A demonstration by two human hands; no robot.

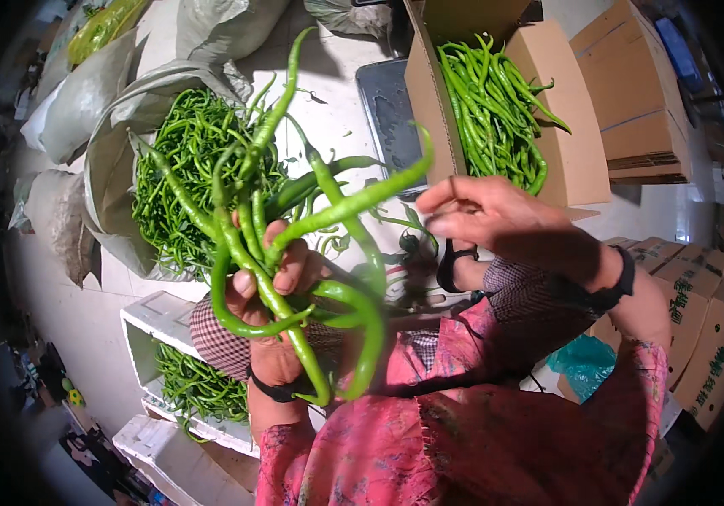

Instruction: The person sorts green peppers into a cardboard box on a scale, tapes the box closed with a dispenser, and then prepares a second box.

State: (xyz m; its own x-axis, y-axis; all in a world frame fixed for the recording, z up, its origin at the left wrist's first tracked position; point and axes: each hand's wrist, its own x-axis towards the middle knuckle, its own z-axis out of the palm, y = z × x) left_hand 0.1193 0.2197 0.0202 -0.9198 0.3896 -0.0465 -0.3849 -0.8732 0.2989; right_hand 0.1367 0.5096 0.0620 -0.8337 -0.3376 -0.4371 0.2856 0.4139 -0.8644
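Note:
My left hand (pixel 294 260) is closed around a loose bunch of long green chili peppers (pixel 347 207), which fan out in several directions and partly cover its fingers and palm. Off to the right, my right hand (pixel 505 218) hovers near the tip of one held pepper, with loosely bent fingers and nothing visible between them. Behind the bunch stands a wide-open pale woven sack (pixel 113 181) full of thinner green peppers (pixel 181 181). An open cardboard box (pixel 560 110) beyond my right hand holds long green peppers (pixel 488 105) laid roughly lengthwise.
A dark flat scale-like platform (pixel 389 105) lies beside the box. White foam boxes (pixel 155 316) stand at lower left, one with peppers inside. Flattened cartons (pixel 632 101) and stacked printed cartons (pixel 699 312) line the right. Stuffed sacks (pixel 83 110) lie at far left.

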